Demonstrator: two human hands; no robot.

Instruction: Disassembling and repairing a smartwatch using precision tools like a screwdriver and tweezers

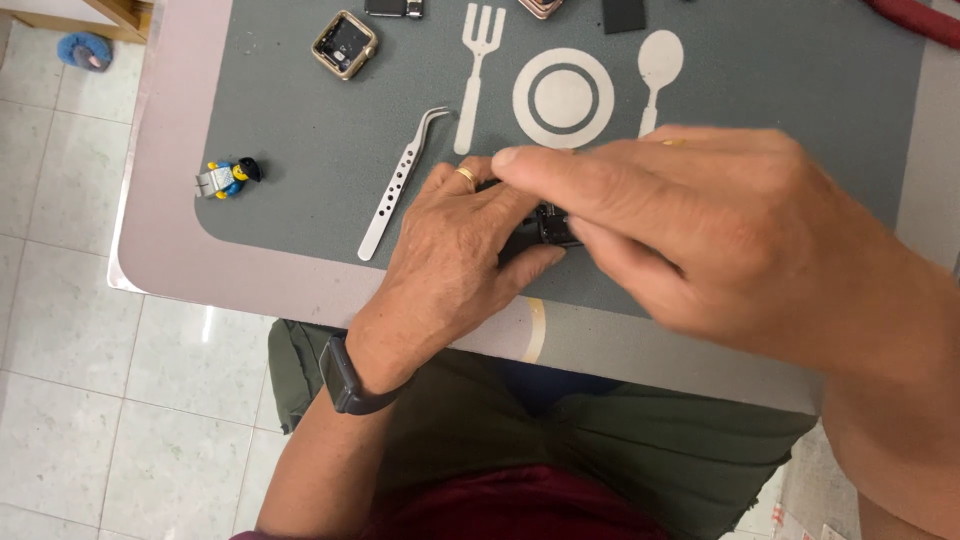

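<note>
My left hand (pixel 450 245) and my right hand (pixel 690 225) met over a small black part (pixel 552 226) on the gray mat (pixel 800 90) near the table (pixel 200 290) edge. My left grip was closed around it, fingers curled tight. My right fingers pinched at it too, but I could not tell if they really held it. Bent metal tweezers (pixel 400 180) lay just beside my left hand. A little toy figure (pixel 228 178) lay farther left.
</note>
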